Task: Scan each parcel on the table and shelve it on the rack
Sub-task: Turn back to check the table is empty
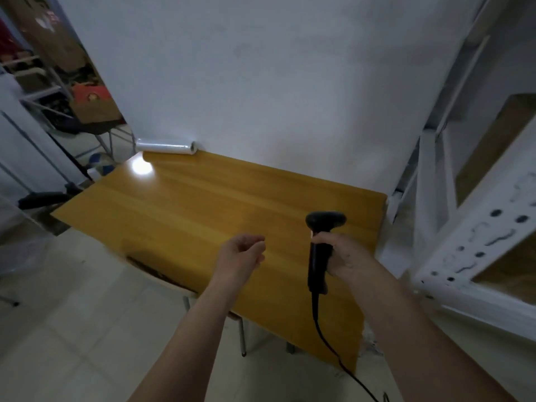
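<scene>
1. We see a white wall (261, 68) standing behind everything.
2. Our wooden table (188, 204) spreads below it, its far edge against the wall.
3. On our right stands the white metal rack (475, 233), with brown cardboard parcels (499, 146) on its shelves; whatever writing they carry is too blurred for us to read.
4. A roll of clear film (166, 146) lies at the table's far left corner, touching the wall.
5. Our right hand (343, 253) grips the black scanner (320, 250) upright over the table, fingers wrapped round its handle, cable (333, 349) trailing down.
6. Our left hand (242, 253) hovers beside it, fingers loosely curled, holding nothing.
</scene>
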`<state>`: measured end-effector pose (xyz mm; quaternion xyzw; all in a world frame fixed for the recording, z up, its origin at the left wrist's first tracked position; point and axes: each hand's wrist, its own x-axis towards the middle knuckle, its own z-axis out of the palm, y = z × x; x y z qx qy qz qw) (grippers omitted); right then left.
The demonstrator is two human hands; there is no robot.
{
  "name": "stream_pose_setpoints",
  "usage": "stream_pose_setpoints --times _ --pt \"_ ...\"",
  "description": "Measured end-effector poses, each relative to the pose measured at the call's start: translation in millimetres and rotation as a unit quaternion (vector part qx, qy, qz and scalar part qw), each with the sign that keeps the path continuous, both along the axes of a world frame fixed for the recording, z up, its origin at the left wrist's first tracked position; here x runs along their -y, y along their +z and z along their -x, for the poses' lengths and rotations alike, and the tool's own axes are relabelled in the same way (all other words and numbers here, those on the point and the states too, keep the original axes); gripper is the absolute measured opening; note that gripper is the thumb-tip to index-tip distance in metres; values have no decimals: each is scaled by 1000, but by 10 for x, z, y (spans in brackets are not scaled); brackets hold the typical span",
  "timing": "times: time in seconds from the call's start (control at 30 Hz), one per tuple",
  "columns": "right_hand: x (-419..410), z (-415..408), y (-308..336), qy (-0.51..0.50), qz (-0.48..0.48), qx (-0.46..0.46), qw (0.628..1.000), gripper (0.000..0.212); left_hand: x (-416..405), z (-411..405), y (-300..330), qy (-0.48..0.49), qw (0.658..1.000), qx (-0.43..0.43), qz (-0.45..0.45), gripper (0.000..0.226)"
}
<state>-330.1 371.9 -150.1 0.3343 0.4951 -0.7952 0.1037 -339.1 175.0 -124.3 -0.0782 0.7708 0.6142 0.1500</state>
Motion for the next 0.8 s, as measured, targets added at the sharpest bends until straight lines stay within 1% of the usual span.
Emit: stream_pose_setpoints --times 0.13,0.2,0.3,0.43,0.57,0.63,0.73,0.77,0.8 --pt "-12 238 -218 1 -9 33 999 17 -36 271 -165 -14 999 37 1 11" --pt "-32 310 -320 -2 -12 40 999 23 -84 410 -237 -28 998 51 4 12" --pt "-47 402 -512 -38 -40 66 996 30 -195 631 -334 -66 996 62 18 10" --pt "-43 529 -756 -93 -82 123 985 38 -390 928 -450 -122 989 75 45 5" --pt "-16 712 -955 -166 -117 151 967 36 -597 1224 -599 -162 981 87 64 12" --pt "-7 793 -1058 -191 -134 163 959 33 -678 1318 -669 -184 976 94 72 12" --pt "0 905 -1164 -194 -164 201 946 16 -723 1412 -771 -212 969 104 74 11" --pt "8 938 -1206 -193 -170 213 943 19 -717 1440 -805 -222 966 106 74 12" --pt "13 964 -1254 -187 -171 222 941 31 -708 1468 -839 -231 964 109 76 13"
